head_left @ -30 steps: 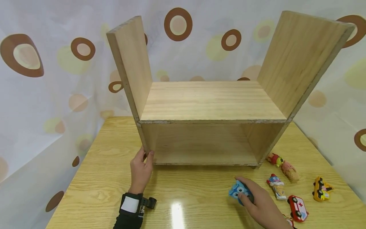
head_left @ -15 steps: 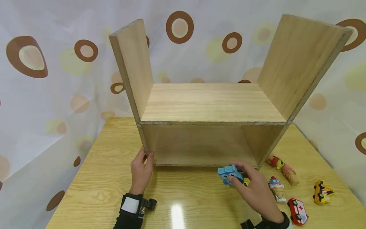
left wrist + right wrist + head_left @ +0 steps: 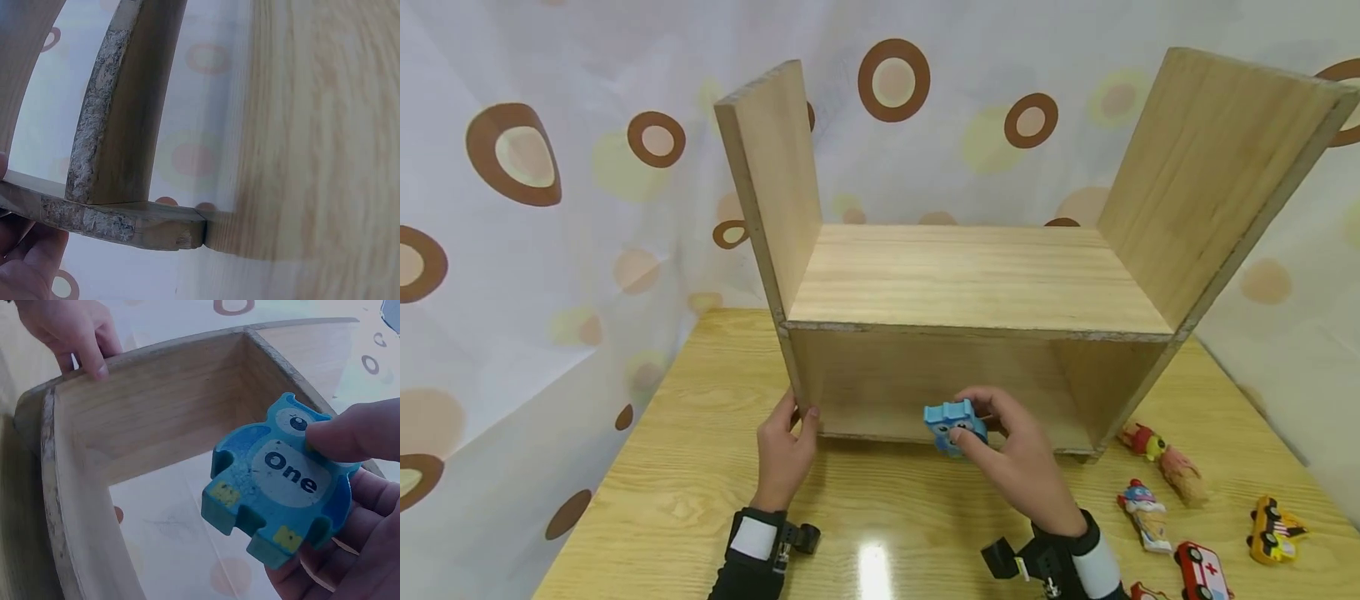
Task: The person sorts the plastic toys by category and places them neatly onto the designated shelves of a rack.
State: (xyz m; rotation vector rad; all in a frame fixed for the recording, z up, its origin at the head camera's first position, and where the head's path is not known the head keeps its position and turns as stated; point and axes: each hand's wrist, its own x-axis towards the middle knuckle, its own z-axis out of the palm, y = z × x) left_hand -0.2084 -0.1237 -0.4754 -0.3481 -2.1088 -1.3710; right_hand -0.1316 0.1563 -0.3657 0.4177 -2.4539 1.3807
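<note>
A blue wooden owl with "One" printed on its belly is pinched between the thumb and fingers of my right hand. In the head view it overlaps the front of the lower compartment of a wooden shelf. The right wrist view shows the owl tilted, its face and yellow feet visible. My left hand grips the lower front edge of the shelf's left side panel, thumb on the inner side. Part of that hand appears at the left wrist view's lower left.
Right of the shelf lie a parrot-like toy, a pink ice-cream-cone toy, another cone toy, a red ambulance and a yellow toy truck. A spotted sheet hangs behind the wooden table.
My right hand has carried the owl left and forward, from over the table to the front of the lower compartment. The left hand keeps its hold on the side panel.
</note>
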